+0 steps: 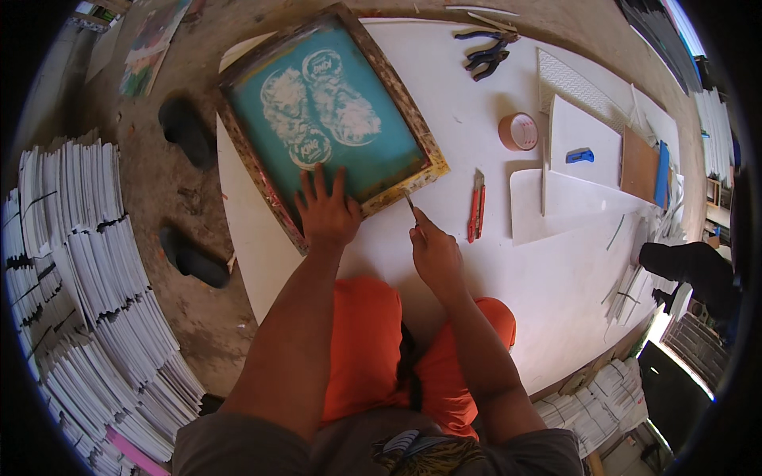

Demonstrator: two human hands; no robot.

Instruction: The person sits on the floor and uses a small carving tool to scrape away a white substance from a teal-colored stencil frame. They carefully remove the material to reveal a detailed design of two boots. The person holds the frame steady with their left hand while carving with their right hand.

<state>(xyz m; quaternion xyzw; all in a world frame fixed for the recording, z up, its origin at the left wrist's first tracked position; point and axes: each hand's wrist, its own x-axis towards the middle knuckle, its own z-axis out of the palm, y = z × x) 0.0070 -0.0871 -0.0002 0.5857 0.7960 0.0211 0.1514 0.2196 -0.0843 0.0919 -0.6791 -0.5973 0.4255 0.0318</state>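
Observation:
A wooden screen-printing frame [403, 190] with teal mesh and pale shoe-sole-like prints lies tilted on the white board [381, 262]. My left hand [327, 213] rests on its near side, fingers spread over the mesh and the wooden edge. Closed around a thin tool with a narrow dark tip [410, 203], my right hand [436, 252] is close to the frame's near right corner. Most of that tool is hidden in the fist, so its kind is unclear. A red utility knife [477, 208] lies to the right of this hand.
Pliers [486, 59] lie at the far side, with a roll of brown tape [518, 132] nearer. A blue cutter [579, 155] sits on white sheets [571, 202] at right. Bundled paper stacks [95, 262] stand at left, beside dark sandals [193, 258] on the floor.

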